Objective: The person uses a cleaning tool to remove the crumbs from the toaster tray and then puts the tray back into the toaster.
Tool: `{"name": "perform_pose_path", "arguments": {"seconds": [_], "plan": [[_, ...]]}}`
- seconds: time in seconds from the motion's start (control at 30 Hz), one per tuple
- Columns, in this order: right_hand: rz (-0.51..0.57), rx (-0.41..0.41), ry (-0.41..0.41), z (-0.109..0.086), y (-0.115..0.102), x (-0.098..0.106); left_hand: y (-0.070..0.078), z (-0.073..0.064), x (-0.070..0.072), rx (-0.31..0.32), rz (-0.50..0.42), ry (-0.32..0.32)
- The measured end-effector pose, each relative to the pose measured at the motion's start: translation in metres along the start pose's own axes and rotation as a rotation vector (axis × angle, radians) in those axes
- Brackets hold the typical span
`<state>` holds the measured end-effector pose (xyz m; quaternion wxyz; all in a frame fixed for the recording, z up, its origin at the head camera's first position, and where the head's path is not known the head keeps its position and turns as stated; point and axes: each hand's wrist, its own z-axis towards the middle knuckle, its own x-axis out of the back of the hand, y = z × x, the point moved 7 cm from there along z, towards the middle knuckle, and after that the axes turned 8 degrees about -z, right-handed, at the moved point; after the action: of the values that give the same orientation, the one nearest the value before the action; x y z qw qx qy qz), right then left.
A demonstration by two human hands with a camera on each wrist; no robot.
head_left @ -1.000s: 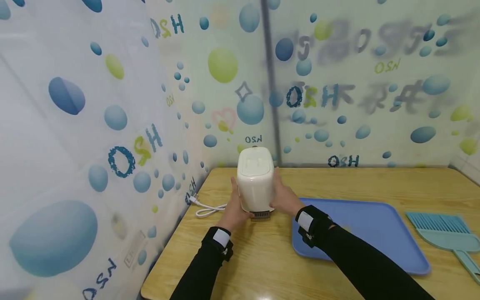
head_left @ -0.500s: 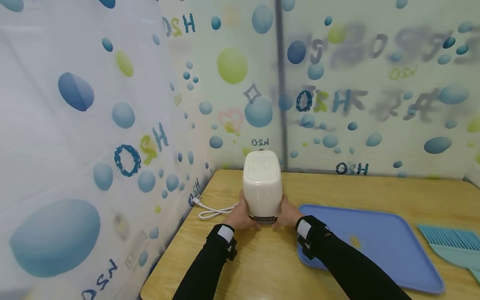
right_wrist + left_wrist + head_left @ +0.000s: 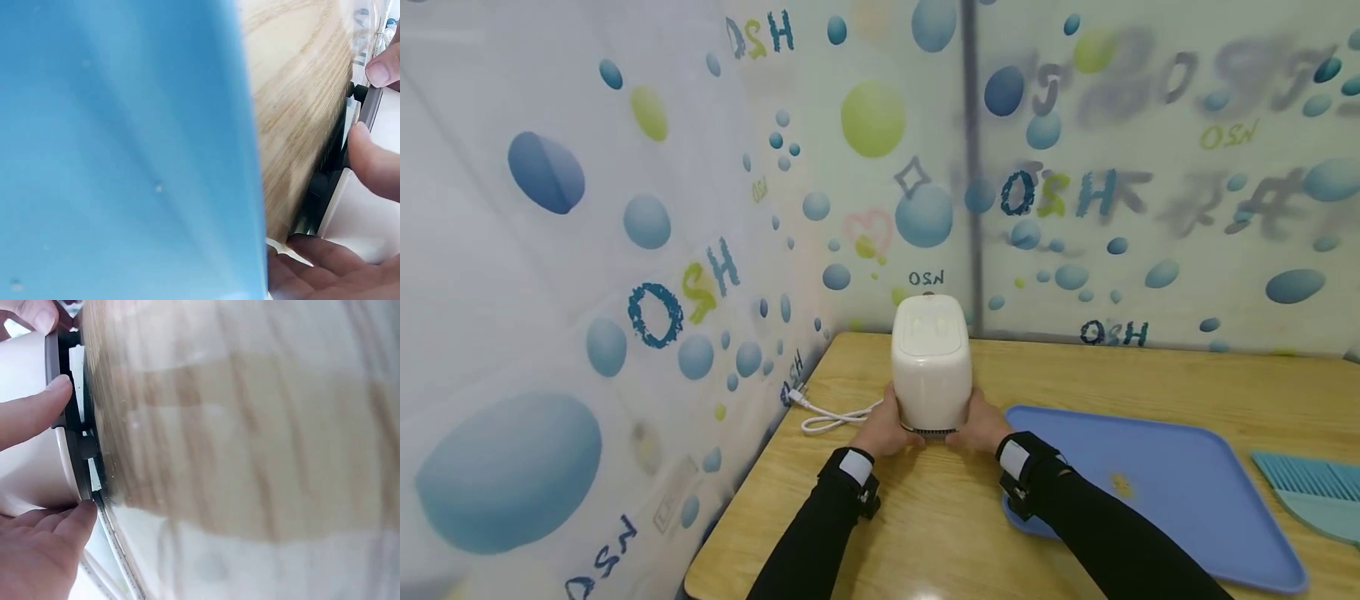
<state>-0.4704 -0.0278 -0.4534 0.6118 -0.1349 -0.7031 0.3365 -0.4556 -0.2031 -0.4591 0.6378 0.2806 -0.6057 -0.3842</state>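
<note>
A white rounded appliance with a smooth lid-like top stands at the back left of the wooden table. Its dark base with small feet is close over the tabletop in the left wrist view. My left hand holds the lower left side, its thumb pressed at the base's front edge. Opposite it, my right hand grips the lower right side, thumb also along the base edge. Fingers reach round the side at the underside. From behind my left hand, a white power cord trails left to its plug.
A blue tray with a small yellowish-brown patch lies right of the appliance, under my right forearm. Farther right is a teal brush-like tool with comb teeth. Patterned curtains hang behind and on the left.
My right hand has slid from higher on the appliance's side down to its base. The appliance first came slightly nearer, then went back, showing less of its front base. The head view has turned left.
</note>
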Motion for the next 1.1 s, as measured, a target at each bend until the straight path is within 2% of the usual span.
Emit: {"name": "perform_pose_path", "arguments": {"seconds": [0.2, 0.33, 0.5, 0.7, 0.77, 0.87, 1.0, 1.1], "plan": [[-0.045, 0.001, 0.056, -0.001, -0.003, 0.000, 0.001, -0.003, 0.000, 0.006, -0.009, 0.032], [-0.059, -0.033, 0.069, -0.001, -0.006, -0.002, 0.005, -0.005, 0.002, 0.019, 0.007, 0.066], [-0.083, -0.091, 0.073, -0.001, -0.012, 0.003, 0.015, -0.005, 0.005, 0.046, 0.084, 0.117], [-0.112, -0.126, 0.075, 0.002, -0.015, 0.011, 0.023, 0.000, 0.008, 0.044, 0.194, 0.161], [-0.123, -0.117, 0.058, 0.004, -0.014, 0.011, 0.022, 0.002, 0.008, 0.058, 0.213, 0.154], [-0.146, -0.092, 0.022, 0.007, -0.009, 0.009, 0.016, 0.002, 0.006, 0.104, 0.214, 0.111], [-0.131, -0.075, 0.017, 0.009, -0.004, 0.010, 0.009, 0.003, 0.007, 0.159, 0.161, 0.064], [-0.106, -0.067, 0.041, 0.010, -0.002, 0.008, 0.006, 0.005, 0.008, 0.167, 0.101, 0.052]]}}
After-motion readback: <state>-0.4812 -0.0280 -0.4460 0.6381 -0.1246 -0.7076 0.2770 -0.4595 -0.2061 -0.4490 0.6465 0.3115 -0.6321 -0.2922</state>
